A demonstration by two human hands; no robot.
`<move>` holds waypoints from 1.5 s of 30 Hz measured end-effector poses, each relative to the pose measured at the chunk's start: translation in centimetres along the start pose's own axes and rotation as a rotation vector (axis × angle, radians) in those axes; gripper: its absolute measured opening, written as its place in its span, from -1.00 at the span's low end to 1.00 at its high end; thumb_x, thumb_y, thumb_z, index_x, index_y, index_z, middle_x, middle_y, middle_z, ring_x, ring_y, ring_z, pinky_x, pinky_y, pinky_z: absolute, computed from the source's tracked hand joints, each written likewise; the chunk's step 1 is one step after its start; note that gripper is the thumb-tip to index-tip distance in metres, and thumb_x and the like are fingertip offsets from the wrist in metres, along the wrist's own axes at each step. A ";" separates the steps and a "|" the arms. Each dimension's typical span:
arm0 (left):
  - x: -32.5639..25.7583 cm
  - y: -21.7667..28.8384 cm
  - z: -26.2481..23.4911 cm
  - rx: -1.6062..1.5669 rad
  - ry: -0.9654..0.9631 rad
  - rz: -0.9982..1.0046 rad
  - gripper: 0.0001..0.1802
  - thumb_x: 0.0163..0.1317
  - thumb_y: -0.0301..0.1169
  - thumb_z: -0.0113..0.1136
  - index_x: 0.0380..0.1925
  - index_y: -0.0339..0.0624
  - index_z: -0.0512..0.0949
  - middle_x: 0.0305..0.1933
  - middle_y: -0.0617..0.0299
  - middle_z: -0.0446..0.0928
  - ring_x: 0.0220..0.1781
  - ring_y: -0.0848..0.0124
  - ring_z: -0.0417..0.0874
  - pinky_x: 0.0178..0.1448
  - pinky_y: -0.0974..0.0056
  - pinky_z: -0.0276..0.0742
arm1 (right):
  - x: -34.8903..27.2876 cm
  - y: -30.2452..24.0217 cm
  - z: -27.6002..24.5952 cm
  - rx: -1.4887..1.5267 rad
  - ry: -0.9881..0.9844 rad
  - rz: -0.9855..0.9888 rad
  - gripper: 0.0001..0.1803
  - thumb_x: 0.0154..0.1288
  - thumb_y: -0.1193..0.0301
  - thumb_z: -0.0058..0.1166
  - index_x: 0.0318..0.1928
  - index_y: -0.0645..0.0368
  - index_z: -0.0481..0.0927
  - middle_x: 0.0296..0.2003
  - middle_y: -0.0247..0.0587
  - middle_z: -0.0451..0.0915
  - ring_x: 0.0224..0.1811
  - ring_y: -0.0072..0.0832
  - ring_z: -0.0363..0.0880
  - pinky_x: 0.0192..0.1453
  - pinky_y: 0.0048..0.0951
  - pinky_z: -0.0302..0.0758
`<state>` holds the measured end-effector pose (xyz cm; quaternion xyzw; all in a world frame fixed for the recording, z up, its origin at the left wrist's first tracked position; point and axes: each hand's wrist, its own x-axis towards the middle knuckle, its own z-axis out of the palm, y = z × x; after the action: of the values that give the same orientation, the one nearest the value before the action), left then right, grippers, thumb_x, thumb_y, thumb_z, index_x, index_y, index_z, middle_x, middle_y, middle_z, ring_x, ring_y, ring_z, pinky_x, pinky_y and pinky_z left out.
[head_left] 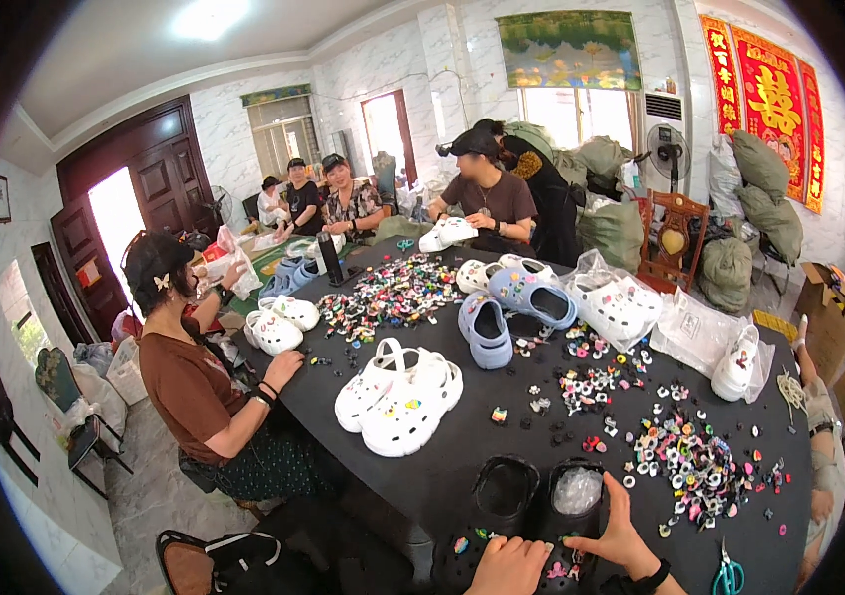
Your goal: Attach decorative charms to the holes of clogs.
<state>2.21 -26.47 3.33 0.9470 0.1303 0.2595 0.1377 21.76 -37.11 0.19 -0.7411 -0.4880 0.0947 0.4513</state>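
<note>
White marble-tiled walls, a dark wooden double door and red hangings frame the room, and you sit at a large round black table with other people working around it. Your left hand rests low at the table's near edge, fingers curled loosely down onto the toe of the left black clog, touching it; whether it pinches anything you cannot tell. Your right hand reaches in from the lower edge, a dark band at the wrist, its fingers pressed together and laid against the right black clog, whose opening is stuffed with clear plastic. Both black clogs lie side by side right in front of you, and small coloured charms show on their toes near your fingers.

Just right of your right hand spreads a loose pile of small coloured charms. Green-handled scissors lie at the table's near right edge. A pair of white clogs sits near the middle of the table, well apart from your hands, with pale blue clogs beyond it. A larger heap of charms lies farther across the table. At your left a person in a brown shirt sits with one hand on the table.
</note>
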 end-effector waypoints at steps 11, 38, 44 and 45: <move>0.4 -0.2 -0.3 -0.059 -0.062 -0.010 -0.83 0.23 -0.40 -0.03 -0.29 -0.19 0.53 -0.40 0.12 0.54 -0.26 0.20 0.52 -0.08 0.10 0.30 | 0.2 1.7 1.0 0.219 -0.099 0.094 0.18 -0.12 0.28 0.55 0.42 0.31 0.02 0.33 0.04 0.17 0.42 -0.17 0.11 0.48 -0.25 0.09; 1.7 0.2 -1.1 -0.078 -0.151 -0.083 -0.82 0.24 -0.35 0.01 -0.46 -0.10 0.57 -0.49 0.07 0.56 -0.39 0.06 0.60 -0.28 -0.03 0.39 | 0.0 -0.6 2.5 0.386 0.112 0.118 0.41 -0.16 0.02 0.54 0.48 0.31 -0.20 0.46 0.23 -0.11 0.54 -0.07 -0.17 0.54 -0.23 -0.07; 1.5 0.6 0.5 0.205 -0.074 0.189 -0.73 0.42 -0.28 -0.03 -0.42 -0.17 0.51 -0.46 0.07 0.51 -0.35 0.10 0.52 -0.14 0.07 0.33 | -0.9 2.8 3.2 0.609 0.005 0.358 0.53 -0.18 -0.03 0.53 0.48 0.25 -0.41 0.42 0.35 -0.08 0.47 0.03 0.04 0.47 -0.23 0.11; 1.3 0.8 0.5 0.225 -0.078 0.167 -0.72 0.42 -0.28 -0.04 -0.44 -0.17 0.50 -0.47 0.05 0.51 -0.36 0.08 0.52 -0.14 0.07 0.33 | -0.8 2.6 2.3 0.611 0.038 0.370 0.53 -0.18 -0.03 0.53 0.48 0.25 -0.41 0.42 0.35 -0.08 0.47 0.03 0.04 0.47 -0.23 0.11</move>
<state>3.72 -26.87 3.76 0.9733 0.0738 0.2170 0.0133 21.65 -36.78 -3.33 -0.6493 -0.2860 0.3025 0.6365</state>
